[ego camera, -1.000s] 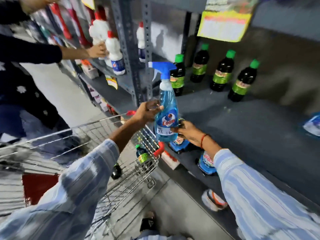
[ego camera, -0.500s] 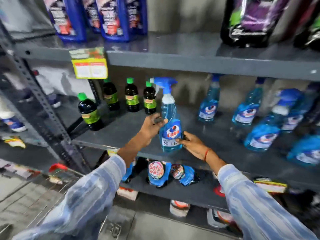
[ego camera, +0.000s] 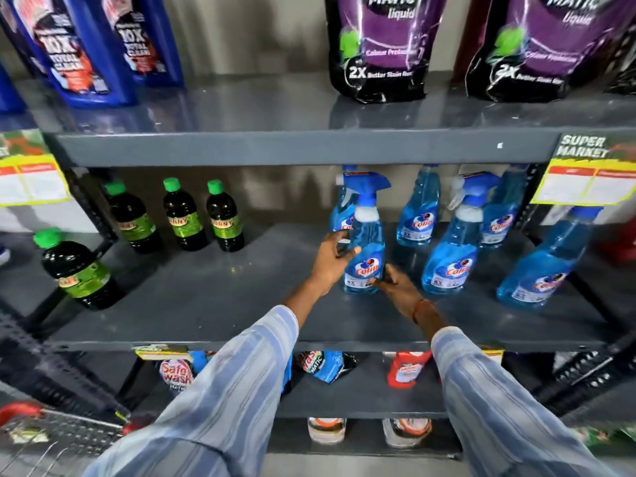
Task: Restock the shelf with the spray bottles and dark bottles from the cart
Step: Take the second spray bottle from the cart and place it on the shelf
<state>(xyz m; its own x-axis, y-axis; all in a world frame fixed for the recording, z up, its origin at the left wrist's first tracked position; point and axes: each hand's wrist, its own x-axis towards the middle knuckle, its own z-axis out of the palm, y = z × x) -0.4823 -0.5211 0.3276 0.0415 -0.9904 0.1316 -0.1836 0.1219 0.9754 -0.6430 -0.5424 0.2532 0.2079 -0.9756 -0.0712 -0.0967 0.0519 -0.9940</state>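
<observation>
Both hands held one spray bottle [ego camera: 365,256] upright on the middle shelf [ego camera: 213,290], left of its row: left hand [ego camera: 332,261] fingers around the body, right hand [ego camera: 395,287] at the base. Released carelessly, it could topple into nearby bottles.

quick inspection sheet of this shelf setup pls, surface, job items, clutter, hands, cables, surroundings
surface: grey middle shelf, bare in the centre.
job's things: spray bottle upright among other blue sprays at right; dark bottles, green caps, at left.
clutter: nothing seen.
grippers: left hand on the bottle's side, right hand at its base.
cables: nothing seen.
surroundings: purple pouches above, sachets below, cart bottom left.
</observation>
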